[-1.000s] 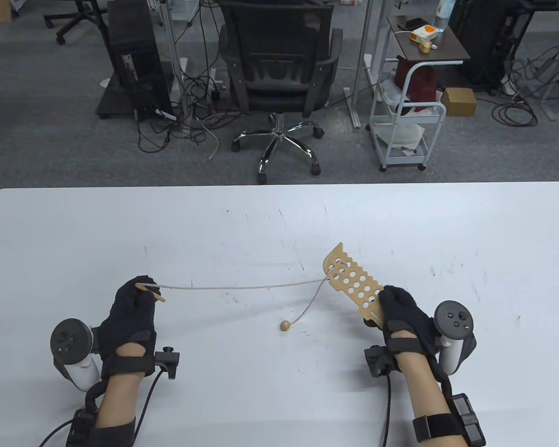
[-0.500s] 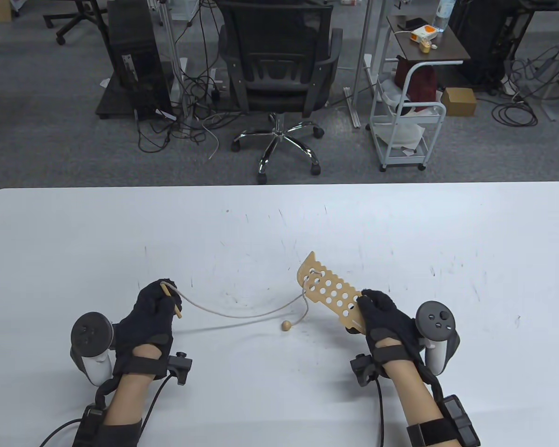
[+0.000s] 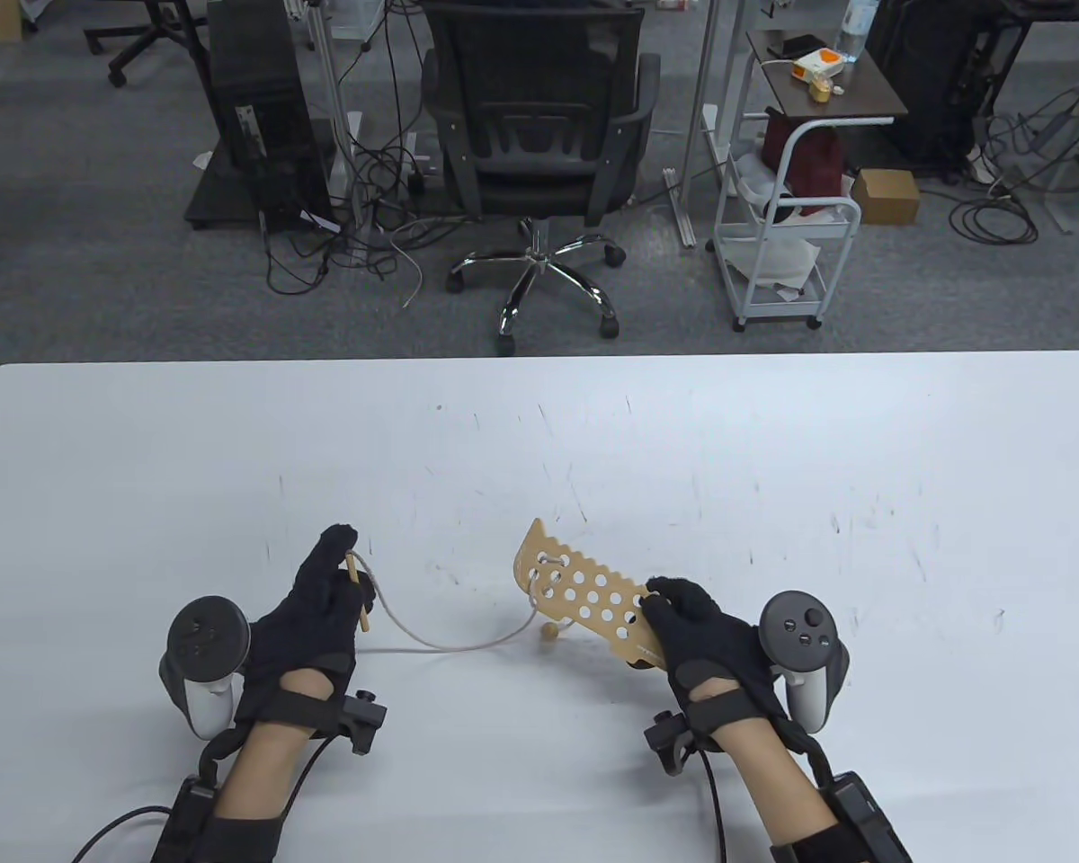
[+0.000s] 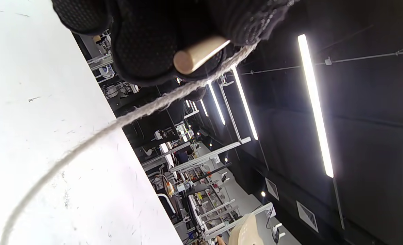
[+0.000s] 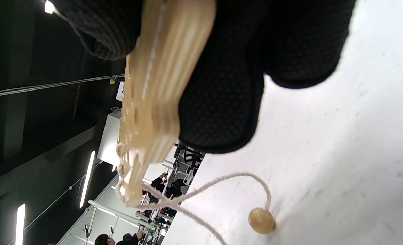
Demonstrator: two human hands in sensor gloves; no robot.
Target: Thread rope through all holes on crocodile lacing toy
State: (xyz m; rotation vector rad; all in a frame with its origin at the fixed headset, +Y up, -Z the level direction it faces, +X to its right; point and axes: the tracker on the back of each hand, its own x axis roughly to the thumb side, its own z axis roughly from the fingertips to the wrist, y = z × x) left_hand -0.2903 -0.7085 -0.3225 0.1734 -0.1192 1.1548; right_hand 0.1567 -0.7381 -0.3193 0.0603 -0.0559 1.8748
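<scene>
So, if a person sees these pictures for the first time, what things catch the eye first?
Probably the pale wooden crocodile board, full of round holes, which the right hand holds above the white table. Then the rope sagging from it to the wooden needle in the left hand.

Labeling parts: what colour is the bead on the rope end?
Light tan wood bead, clearest in the right wrist view.

The crocodile board [image 3: 584,598] is showing pale, smooth plywood, layered at its edge; the rope [image 4: 85,143] is looking like rough twisted fibre; the bench [image 3: 773,467] is appearing matt white, scuffed; the gloves [image 5: 228,85] are showing dotted black knit cloth.
</scene>
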